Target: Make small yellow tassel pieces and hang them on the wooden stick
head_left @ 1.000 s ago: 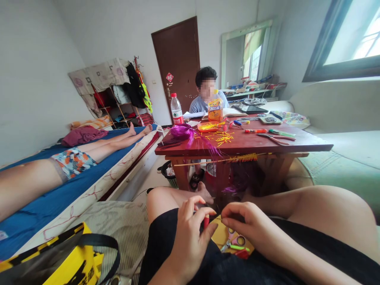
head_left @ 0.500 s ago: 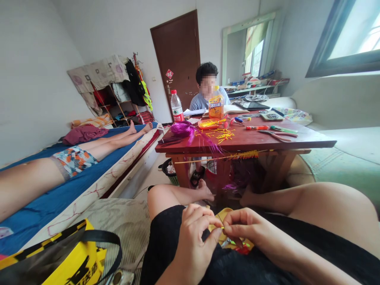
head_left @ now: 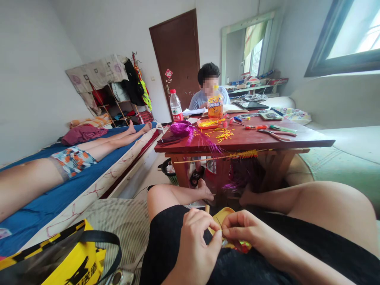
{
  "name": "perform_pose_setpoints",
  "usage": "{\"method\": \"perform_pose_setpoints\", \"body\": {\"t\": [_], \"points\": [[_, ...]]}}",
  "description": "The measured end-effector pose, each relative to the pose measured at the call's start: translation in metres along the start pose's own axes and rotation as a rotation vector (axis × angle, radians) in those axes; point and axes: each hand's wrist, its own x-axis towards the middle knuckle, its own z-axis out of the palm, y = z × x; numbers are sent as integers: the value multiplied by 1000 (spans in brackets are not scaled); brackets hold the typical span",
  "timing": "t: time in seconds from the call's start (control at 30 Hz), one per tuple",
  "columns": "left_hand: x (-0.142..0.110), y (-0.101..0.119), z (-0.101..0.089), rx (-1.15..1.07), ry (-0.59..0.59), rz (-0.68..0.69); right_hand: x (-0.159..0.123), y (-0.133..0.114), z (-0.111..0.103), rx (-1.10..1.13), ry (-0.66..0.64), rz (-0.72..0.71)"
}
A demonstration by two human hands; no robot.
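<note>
My left hand (head_left: 197, 237) is closed in a pinch, thumb against index finger. Close against it, the fingertips of my right hand (head_left: 246, 229) are pinched too. A thin dark wire (head_left: 219, 222) rises from where the fingertips meet; anything smaller between them is hard to make out. Above the left knuckles sticks up the tan end of a short rod (head_left: 207, 208), the rest hidden by the hand. Below the hands, a yellow tray (head_left: 228, 211) lies in my lap, its red and green contents mostly covered.
A red-brown table (head_left: 308, 138) ahead carries purple strands (head_left: 181, 130), yellow bits (head_left: 225, 135), a drink bottle (head_left: 215, 105), a water bottle (head_left: 175, 107) and pliers (head_left: 274, 135). A person (head_left: 197, 99) sits behind it. Another lies on the bed (head_left: 38, 211). A yellow bag (head_left: 86, 261) stands left.
My hands have come together and their fingertips now meet. The red piece seen earlier in the left hand is out of sight, and a tan rod end shows above that hand.
</note>
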Motion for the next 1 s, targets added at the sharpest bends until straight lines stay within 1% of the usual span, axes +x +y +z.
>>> {"method": "perform_pose_setpoints", "body": {"t": [0.1,0.2,0.37,0.57,0.7,0.87,1.0], "points": [[-2,-2,4,-88,-41,-143,0,2,0,-39,47,6],[-1,-3,4,-157,-55,-190,1,4,0,-3,36,5],[0,-3,3,-181,-42,-192,1,5,0,-1,42,15],[-2,-4,5,-104,-60,-154,0,4,1,-73,57,24],[-2,-4,8,-97,-51,-143,1,4,4,-110,79,35],[-3,-4,11,-218,-54,-184,3,10,3,-100,90,22],[-3,-5,11,-308,-85,-254,3,12,2,-133,86,-20]]}}
